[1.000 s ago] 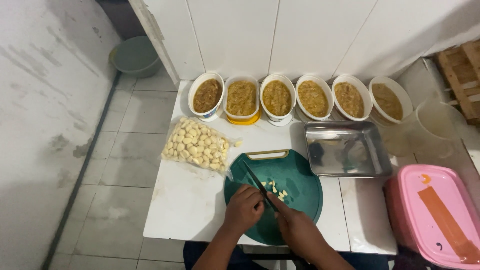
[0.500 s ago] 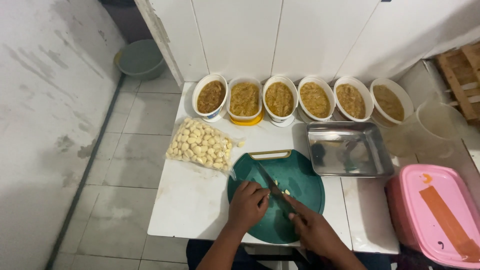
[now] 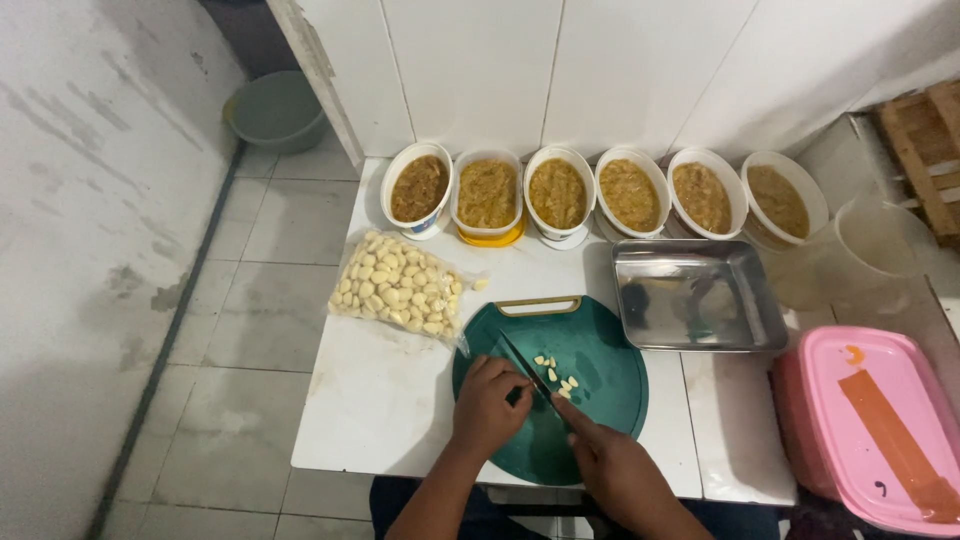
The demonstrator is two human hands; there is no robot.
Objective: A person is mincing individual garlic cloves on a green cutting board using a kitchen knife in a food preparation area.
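Observation:
A round green cutting board point(image 3: 600, 395) with a handle lies on the white table point(image 3: 380, 400). My right hand point(image 3: 615, 465) is closed on the handle of a dark knife point(image 3: 528, 372) whose blade points up and left across the board. My left hand point(image 3: 488, 405) rests curled on the board just left of the blade; whatever is under its fingers is hidden. Several small pale garlic pieces point(image 3: 560, 375) lie on the board to the right of the blade.
A clear bag of peeled garlic cloves point(image 3: 398, 287) lies left of the board. Several white tubs of brown paste point(image 3: 558, 190) line the back wall. A steel tray point(image 3: 692, 295) sits right of the board, a pink lidded box point(image 3: 880, 430) farther right.
The view has shifted slightly. Both hands stay on the board; the knife blade has moved a little, and the cut pieces now lie right of the blade.

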